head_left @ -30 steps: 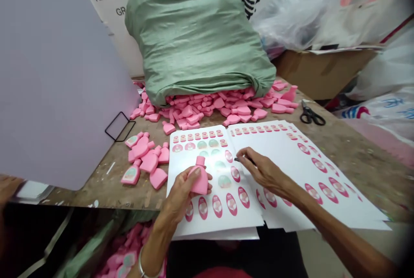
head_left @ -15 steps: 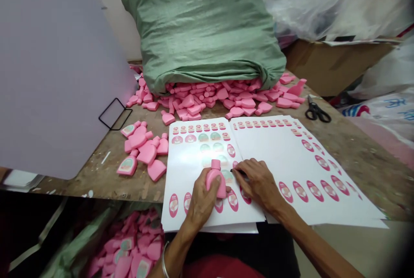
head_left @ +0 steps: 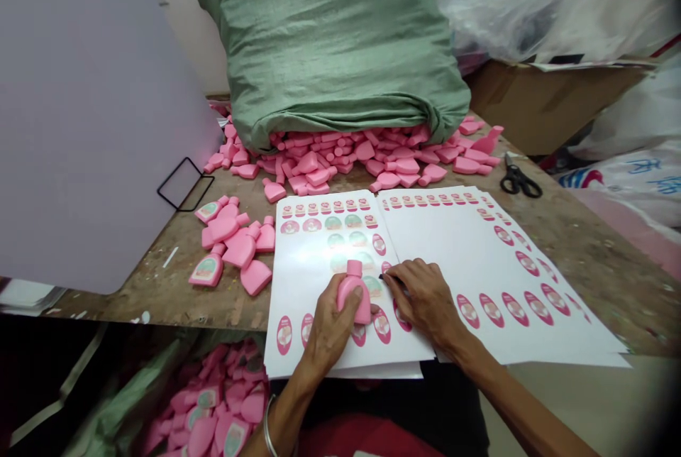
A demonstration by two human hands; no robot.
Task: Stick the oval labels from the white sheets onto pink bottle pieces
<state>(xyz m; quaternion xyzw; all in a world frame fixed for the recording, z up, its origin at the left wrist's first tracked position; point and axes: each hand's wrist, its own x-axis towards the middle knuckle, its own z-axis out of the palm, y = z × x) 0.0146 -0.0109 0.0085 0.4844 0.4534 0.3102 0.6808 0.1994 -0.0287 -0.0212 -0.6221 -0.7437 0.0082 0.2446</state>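
Observation:
A small pink bottle (head_left: 352, 301) stands upright in my left hand (head_left: 327, 326), which is wrapped round it with the thumb across its front. The side facing me bears no label. Both hands are over a white sticker sheet (head_left: 303, 279) printed with pink and pale green labels. In my right hand (head_left: 425, 301) the fingers pinch a small dark tool (head_left: 384, 277), mostly hidden; its kind I cannot make out. The tool's tip is by the edge of a pale green label (head_left: 374, 287), just right of the bottle.
A second sticker sheet (head_left: 436, 244) lies to the right, with scissors (head_left: 518, 179) beyond it. Pink bottles (head_left: 239, 248) lie at left, some labelled; more spill from a green sack (head_left: 340, 38). Below the table's edge is another heap of bottles (head_left: 218, 400). A grey panel (head_left: 96, 116) stands left.
The whole view has shifted slightly. Both hands keep nearly the same place over the sheet, with the bottle and the dark tool still held.

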